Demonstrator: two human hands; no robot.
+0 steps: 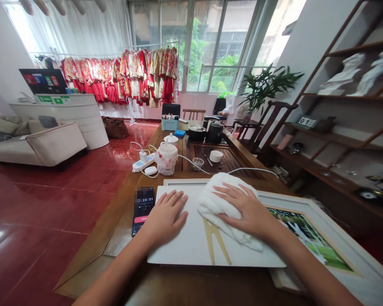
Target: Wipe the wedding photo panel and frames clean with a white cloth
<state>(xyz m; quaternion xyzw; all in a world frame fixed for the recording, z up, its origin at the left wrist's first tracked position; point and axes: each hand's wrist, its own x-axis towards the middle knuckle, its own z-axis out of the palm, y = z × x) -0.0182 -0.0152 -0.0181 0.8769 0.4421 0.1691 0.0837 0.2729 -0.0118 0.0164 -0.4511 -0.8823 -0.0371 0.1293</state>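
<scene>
My left hand [164, 216] lies flat with fingers stretched out on a white board [185, 242] that carries a gold mark. My right hand [247, 208] presses palm-down, fingers spread, on a folded white cloth [217, 199] lying on the same board. The board rests partly over a large white picture frame [309, 204] with a photo in it, on a wooden table [124, 212]. A black phone [143, 205] showing a timer lies just left of my left hand.
Farther along the table stand a white lidded jar [167, 158], a power strip [144, 162] with white cables, a tea tray [223, 157] with a kettle and cups. Wooden shelves [344, 140] run along the right. A sofa [38, 144] and red garments are at the back left.
</scene>
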